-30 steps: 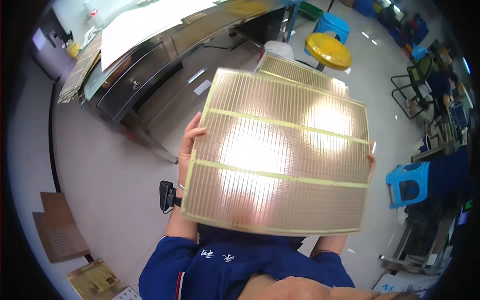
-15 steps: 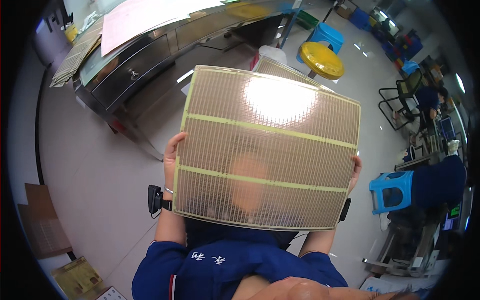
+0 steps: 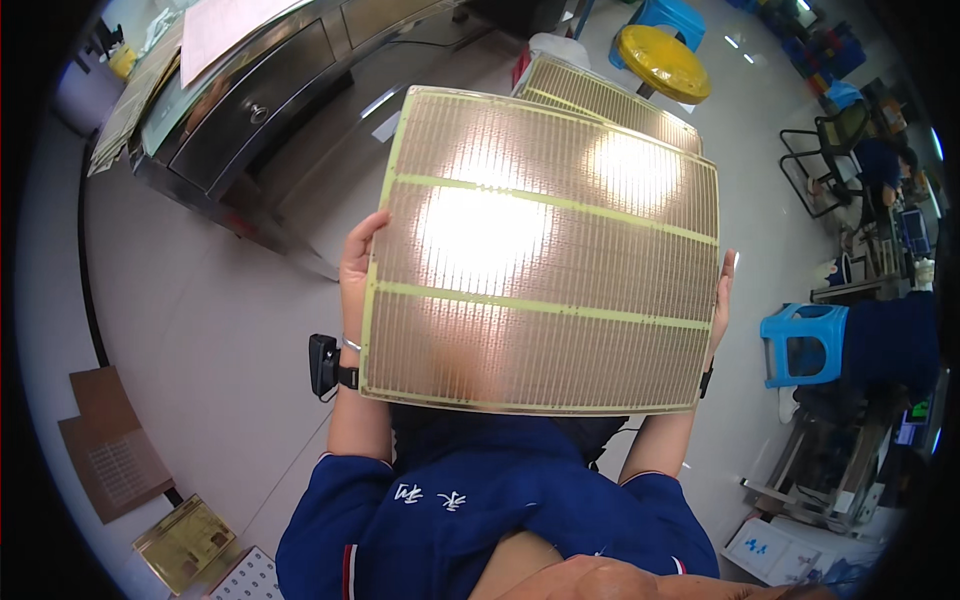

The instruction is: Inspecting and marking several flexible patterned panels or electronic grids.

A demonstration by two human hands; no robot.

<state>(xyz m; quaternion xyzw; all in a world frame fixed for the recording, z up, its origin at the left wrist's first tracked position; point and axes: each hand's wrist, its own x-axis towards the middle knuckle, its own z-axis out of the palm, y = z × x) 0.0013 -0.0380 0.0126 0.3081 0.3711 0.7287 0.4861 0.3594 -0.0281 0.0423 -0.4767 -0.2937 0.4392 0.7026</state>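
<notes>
A large copper-coloured circuit board panel [image 3: 560,260], crossed by two yellow-green bands, is held up in front of my chest, slightly tilted. Bright light glares off its upper part. My left hand [image 3: 362,248] grips its left edge, with the fingertips showing at the rim. On the opposite edge my right hand [image 3: 724,297] holds the panel, its fingers partly hidden behind it. A second similar panel [image 3: 610,100] shows beyond the far edge, mostly covered by the first; what supports it is hidden.
A metal desk with a drawer [image 3: 255,115] stands at the far left, papers [image 3: 225,35] on top. A yellow round stool [image 3: 664,63] stands beyond the panels. To the right are a blue plastic stool [image 3: 805,345] and people seated at benches. Cardboard [image 3: 115,440] leans at the lower left.
The held panel has shifted up and a little right in view with both hands, and its tilt has altered. Glare now spreads over more of it, and more of the second panel shows.
</notes>
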